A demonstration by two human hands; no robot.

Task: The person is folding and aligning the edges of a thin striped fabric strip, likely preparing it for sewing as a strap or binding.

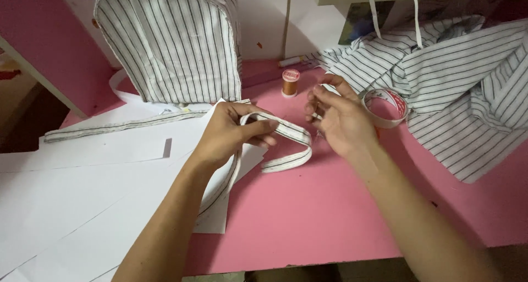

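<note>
Left hand (228, 133): pinches the folded striped fabric strap (289, 144) above the pink table (308, 216).
Right hand (341, 119): fingers loosely curled beside the strap; grip undeterminable.
Nearby: tape roll (388, 107), orange thread spool (290, 83).

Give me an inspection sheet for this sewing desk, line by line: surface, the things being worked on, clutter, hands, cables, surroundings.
Surface: pink table, left part covered by white paper sheets.
Job's things: striped fabric strap, folded into a loop, one end pinched in the left hand.
Clutter: orange thread spool upright; tape roll beside the right hand; striped fabric pile at right; striped fabric bag standing at the back.
Grippers: left hand grips the strap; right hand fingers pinched together near the loop, what they hold is too small to tell.
Cables: nothing seen.
Surroundings: pink shelf panel at left.
</note>
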